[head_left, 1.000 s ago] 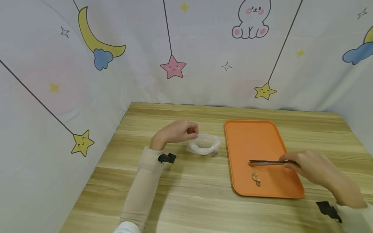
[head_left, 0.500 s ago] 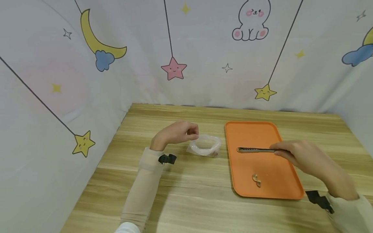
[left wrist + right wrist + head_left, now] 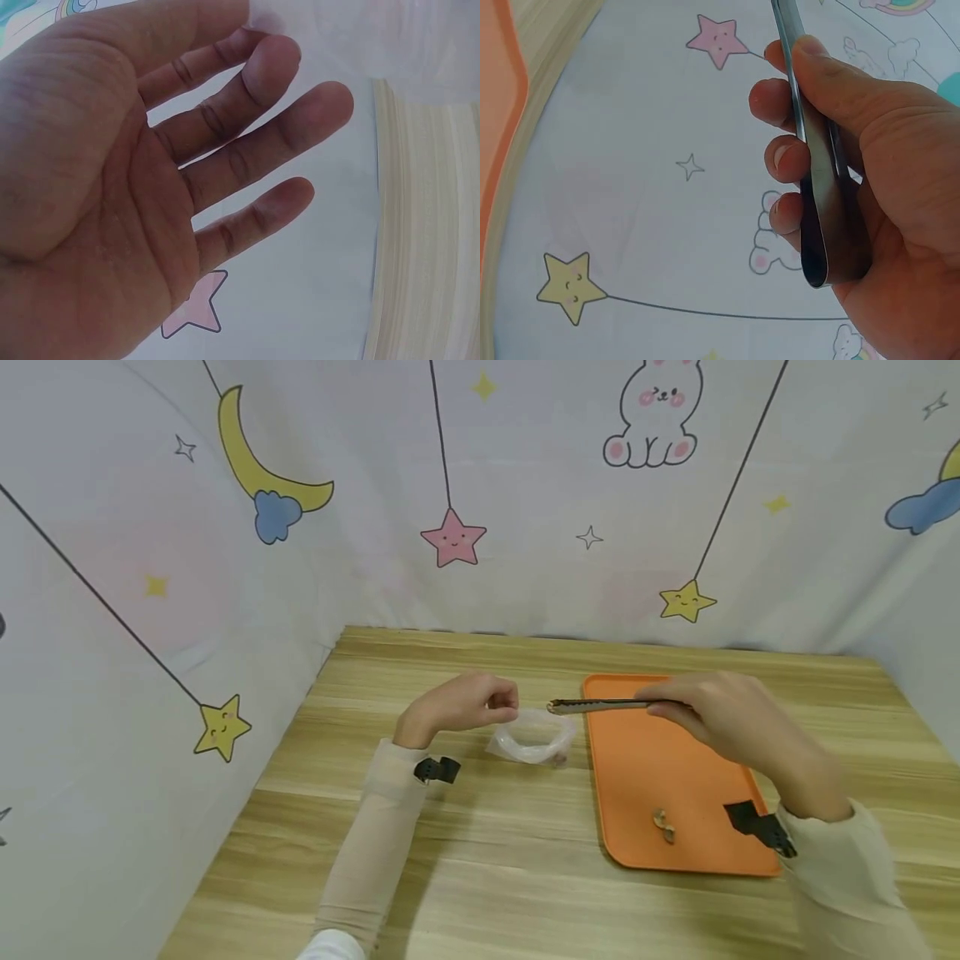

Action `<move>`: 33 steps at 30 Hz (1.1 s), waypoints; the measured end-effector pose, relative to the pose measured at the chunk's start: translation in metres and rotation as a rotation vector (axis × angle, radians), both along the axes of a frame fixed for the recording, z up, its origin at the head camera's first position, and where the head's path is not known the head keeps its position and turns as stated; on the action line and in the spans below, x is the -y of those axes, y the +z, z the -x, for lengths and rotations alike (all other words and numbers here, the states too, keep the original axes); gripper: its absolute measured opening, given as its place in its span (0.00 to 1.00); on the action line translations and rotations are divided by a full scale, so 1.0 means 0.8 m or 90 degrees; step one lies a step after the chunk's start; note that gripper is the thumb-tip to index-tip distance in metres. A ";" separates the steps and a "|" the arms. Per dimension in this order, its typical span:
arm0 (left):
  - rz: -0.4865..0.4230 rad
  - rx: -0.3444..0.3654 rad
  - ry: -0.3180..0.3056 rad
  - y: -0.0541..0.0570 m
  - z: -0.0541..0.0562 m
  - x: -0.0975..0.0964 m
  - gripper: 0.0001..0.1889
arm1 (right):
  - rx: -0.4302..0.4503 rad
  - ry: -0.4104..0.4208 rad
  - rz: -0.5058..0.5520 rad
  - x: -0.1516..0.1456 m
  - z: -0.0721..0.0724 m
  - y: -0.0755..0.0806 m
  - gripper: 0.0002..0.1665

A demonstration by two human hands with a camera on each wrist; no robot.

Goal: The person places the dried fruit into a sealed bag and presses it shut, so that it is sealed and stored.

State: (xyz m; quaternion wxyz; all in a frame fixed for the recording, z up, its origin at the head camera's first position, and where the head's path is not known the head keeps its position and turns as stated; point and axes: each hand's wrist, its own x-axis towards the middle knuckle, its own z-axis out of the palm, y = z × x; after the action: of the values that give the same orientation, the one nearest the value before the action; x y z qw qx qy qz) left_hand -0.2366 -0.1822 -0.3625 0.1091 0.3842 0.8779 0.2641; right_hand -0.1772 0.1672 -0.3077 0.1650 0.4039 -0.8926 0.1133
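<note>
My left hand [image 3: 468, 702] pinches the rim of a translucent plastic bag [image 3: 528, 753] between thumb and index finger. In the left wrist view the bag [image 3: 420, 45] fills the top right, and the other fingers lie loosely bent. My right hand [image 3: 723, 714] grips a pair of metal tongs [image 3: 607, 703], whose bent end [image 3: 832, 247] sits by the palm in the right wrist view. The tongs' tips are over the bag's mouth, with a small pale-brown piece [image 3: 552, 708] at them. Two small brown-and-cream slices [image 3: 663, 825] lie on the orange tray [image 3: 637, 777].
The tray lies on a wood-grain table [image 3: 487, 877], right of the bag. Behind and to the left hangs a white cloth [image 3: 525, 468] printed with stars, moons and a rabbit. A small dark bit [image 3: 559, 760] shows at the bag's lower right.
My right hand has carried the tongs left and away from me, from low over the tray to the bag's mouth. The left hand keeps its hold on the bag.
</note>
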 end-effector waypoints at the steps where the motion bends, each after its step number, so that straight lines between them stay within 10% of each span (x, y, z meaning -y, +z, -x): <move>1: -0.001 0.000 -0.001 -0.001 0.000 -0.001 0.06 | 0.000 0.003 0.001 0.003 0.001 0.001 0.14; 33: -0.008 0.009 -0.007 -0.003 0.001 0.002 0.07 | 0.020 -0.013 0.008 -0.035 -0.010 -0.021 0.16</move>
State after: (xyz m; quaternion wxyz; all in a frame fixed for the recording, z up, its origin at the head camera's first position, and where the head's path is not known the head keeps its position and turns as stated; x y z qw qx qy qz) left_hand -0.2372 -0.1839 -0.3649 0.1142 0.3879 0.8733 0.2716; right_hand -0.1689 0.1951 -0.3245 0.1548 0.3920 -0.8984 0.1238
